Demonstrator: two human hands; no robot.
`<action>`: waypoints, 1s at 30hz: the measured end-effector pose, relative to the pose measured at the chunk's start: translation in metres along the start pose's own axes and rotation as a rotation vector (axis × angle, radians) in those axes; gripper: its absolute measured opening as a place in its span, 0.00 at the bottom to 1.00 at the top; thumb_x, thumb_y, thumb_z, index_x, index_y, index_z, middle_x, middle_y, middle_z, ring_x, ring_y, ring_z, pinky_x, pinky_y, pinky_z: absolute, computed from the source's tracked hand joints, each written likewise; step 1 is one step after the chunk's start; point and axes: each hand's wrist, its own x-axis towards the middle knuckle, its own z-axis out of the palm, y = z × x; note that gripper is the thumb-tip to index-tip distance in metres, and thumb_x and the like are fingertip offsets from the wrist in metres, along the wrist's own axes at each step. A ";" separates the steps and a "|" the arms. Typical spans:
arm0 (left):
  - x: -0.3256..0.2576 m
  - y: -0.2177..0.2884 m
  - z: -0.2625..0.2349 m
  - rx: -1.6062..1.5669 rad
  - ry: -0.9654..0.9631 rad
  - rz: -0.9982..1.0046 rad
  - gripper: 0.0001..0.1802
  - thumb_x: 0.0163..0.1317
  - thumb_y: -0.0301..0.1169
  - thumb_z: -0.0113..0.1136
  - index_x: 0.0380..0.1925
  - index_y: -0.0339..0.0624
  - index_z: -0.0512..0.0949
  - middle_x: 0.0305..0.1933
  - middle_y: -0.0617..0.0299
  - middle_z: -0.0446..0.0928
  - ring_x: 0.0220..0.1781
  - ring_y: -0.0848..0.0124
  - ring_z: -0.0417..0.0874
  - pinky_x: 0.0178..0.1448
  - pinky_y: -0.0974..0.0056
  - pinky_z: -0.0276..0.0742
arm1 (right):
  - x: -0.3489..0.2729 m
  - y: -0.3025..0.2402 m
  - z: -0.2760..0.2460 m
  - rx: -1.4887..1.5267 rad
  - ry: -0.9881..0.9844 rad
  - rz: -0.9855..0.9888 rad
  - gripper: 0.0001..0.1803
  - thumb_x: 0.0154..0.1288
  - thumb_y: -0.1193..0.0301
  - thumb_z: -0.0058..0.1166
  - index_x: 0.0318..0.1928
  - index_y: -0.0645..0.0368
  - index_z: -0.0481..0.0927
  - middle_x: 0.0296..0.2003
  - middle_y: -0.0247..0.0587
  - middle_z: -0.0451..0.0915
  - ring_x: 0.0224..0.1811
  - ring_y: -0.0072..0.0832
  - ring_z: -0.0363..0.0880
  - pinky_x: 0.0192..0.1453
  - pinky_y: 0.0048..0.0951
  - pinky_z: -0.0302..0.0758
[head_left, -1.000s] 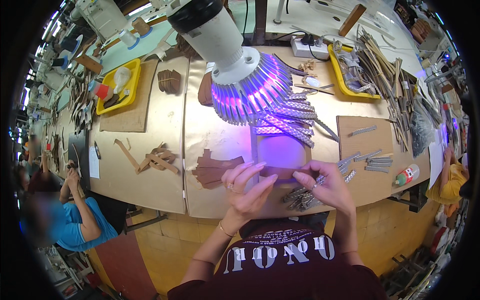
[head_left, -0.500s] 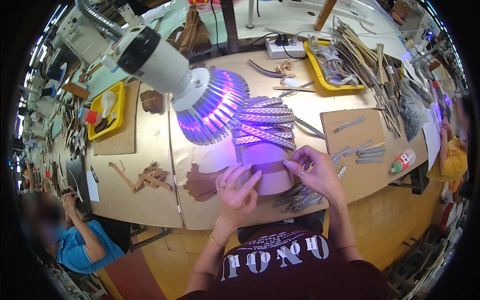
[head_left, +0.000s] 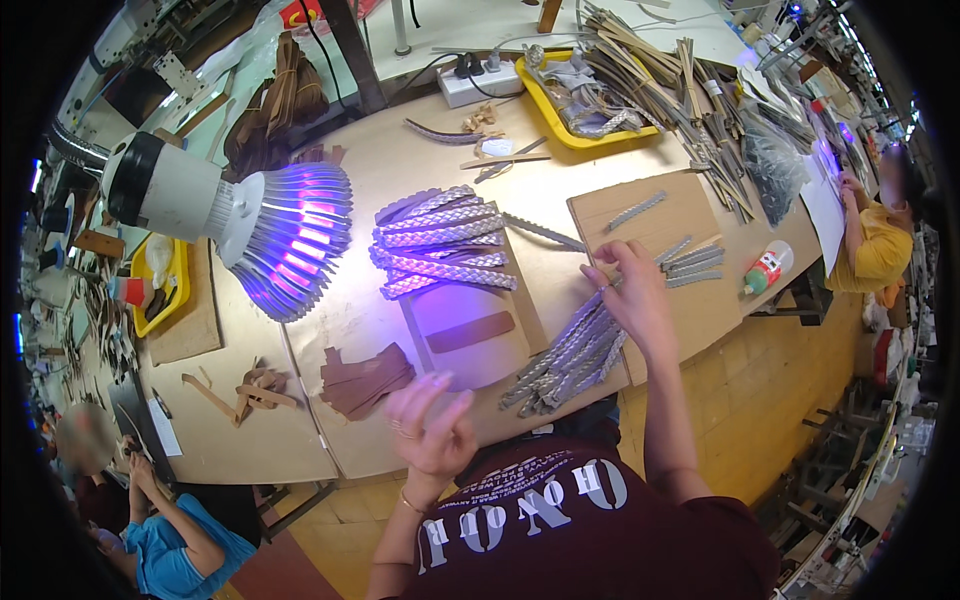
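My right hand (head_left: 638,300) pinches the upper end of a grey braided strip, at the top of a bundle of braided strips (head_left: 570,358). My left hand (head_left: 432,428) hovers empty by the table's near edge, its fingers apart and a little blurred. Between the hands lies a pale board with a rounded end (head_left: 462,372), and a single brown strip (head_left: 470,332) rests across it. Thick silvery braided strips (head_left: 445,240) are heaped over the board's far end. Left of the board, brown strips (head_left: 366,380) are fanned out on the table.
A lamp (head_left: 285,240) glows purple over the left side. On the right lies cardboard (head_left: 650,225) with short braided pieces (head_left: 692,263), beside a bottle (head_left: 765,270). A yellow tray (head_left: 590,140) and a power strip (head_left: 480,88) stand behind. Co-workers sit left and right.
My right hand has left the brown strip and moved right to the grey braided bundle. My left hand has drawn back toward me. The view has shifted, with the lamp now further left.
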 end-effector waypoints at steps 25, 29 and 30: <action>-0.027 0.011 0.025 -0.277 -0.185 0.056 0.21 0.48 0.21 0.67 0.45 0.44 0.82 0.48 0.61 0.82 0.41 0.67 0.84 0.46 0.63 0.75 | -0.019 -0.020 -0.028 -0.115 -0.708 -0.425 0.09 0.62 0.65 0.61 0.40 0.55 0.82 0.36 0.39 0.81 0.46 0.37 0.77 0.54 0.37 0.67; -0.011 0.021 0.012 -0.588 -0.105 -0.297 0.22 0.52 0.19 0.67 0.50 0.37 0.79 0.48 0.55 0.81 0.41 0.68 0.84 0.45 0.66 0.78 | -0.015 -0.042 -0.050 0.418 -0.858 -0.204 0.16 0.62 0.65 0.64 0.46 0.61 0.80 0.34 0.42 0.84 0.38 0.37 0.83 0.44 0.36 0.75; -0.007 0.024 0.007 -0.696 -0.082 -0.424 0.22 0.54 0.19 0.67 0.51 0.36 0.78 0.48 0.53 0.81 0.41 0.68 0.84 0.45 0.67 0.79 | -0.015 -0.049 -0.050 0.479 -0.836 -0.240 0.17 0.62 0.65 0.65 0.47 0.62 0.80 0.34 0.42 0.84 0.37 0.37 0.84 0.42 0.35 0.76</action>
